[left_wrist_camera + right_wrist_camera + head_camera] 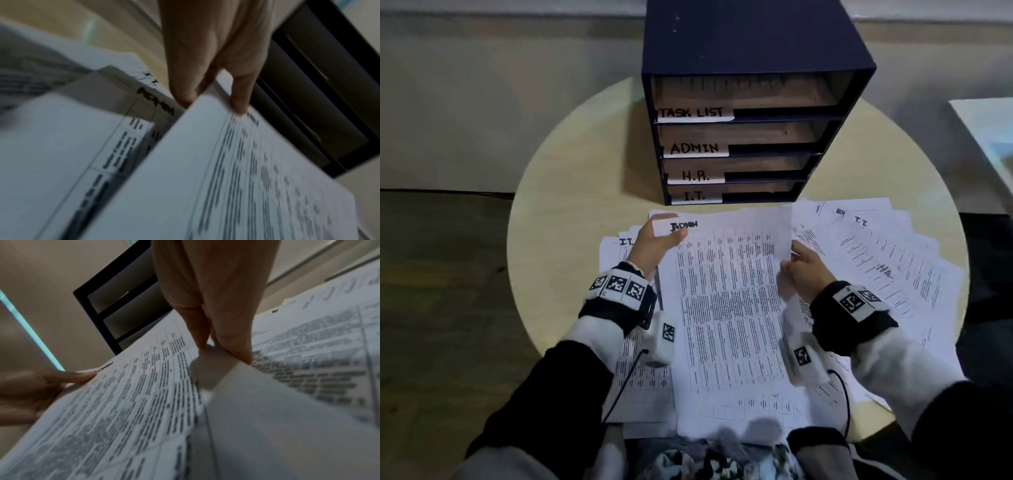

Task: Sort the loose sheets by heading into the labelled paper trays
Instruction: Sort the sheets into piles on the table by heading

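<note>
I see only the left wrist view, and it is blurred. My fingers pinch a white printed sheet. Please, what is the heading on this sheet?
Observer: In the head view the held white printed sheet is headed ADMIN.
Operator: Does the other hand hold it also?
Observer: Yes. The right hand pinches its right edge, while the left hand pinches the top left corner.
Operator: Where is the tray for it?
Observer: The dark blue four-shelf paper organiser stands beyond the sheets on the round pale wooden table. The ADMIN label is on the second shelf from the top.
</note>
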Demonstrator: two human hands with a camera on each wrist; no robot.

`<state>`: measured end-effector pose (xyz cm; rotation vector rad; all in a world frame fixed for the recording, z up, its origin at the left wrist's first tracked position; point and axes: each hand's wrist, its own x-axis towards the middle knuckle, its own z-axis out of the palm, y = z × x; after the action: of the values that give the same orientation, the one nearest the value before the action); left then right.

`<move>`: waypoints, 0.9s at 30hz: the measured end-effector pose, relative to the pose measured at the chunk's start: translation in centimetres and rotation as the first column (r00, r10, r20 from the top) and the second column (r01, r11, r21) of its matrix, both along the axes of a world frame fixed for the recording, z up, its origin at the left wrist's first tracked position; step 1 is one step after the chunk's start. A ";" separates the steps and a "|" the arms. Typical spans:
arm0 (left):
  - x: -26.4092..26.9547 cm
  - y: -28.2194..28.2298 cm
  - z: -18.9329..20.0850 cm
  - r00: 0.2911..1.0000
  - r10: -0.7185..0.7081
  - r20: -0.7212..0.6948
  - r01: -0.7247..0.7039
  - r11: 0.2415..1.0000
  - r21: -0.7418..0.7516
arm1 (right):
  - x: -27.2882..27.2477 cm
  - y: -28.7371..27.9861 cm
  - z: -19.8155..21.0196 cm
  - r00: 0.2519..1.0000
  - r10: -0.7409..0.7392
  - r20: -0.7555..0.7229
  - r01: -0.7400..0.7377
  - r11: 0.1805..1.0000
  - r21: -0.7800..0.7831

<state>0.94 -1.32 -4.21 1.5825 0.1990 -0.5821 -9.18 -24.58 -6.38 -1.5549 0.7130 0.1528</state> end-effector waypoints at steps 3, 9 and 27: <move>-0.4 -0.2 -0.2 0.996 -0.055 -0.069 0.056 0.998 0.014 | 0.7 -0.9 0.1 0.996 0.074 -0.050 -0.082 0.979 -0.185; 1.8 -0.2 2.9 0.906 0.068 0.418 -0.203 0.936 0.286 | 1.7 -3.2 0.7 0.877 0.114 -0.467 -0.431 0.615 -0.661; 5.3 -0.3 11.7 0.456 0.172 0.873 -0.361 0.933 0.004 | 0.7 1.7 1.6 0.674 0.553 -0.490 -0.714 0.316 -0.624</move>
<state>6.22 -1.59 7.46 1.8011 -0.2803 0.5661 -8.44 -22.83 -4.81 -2.6996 0.2090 0.6774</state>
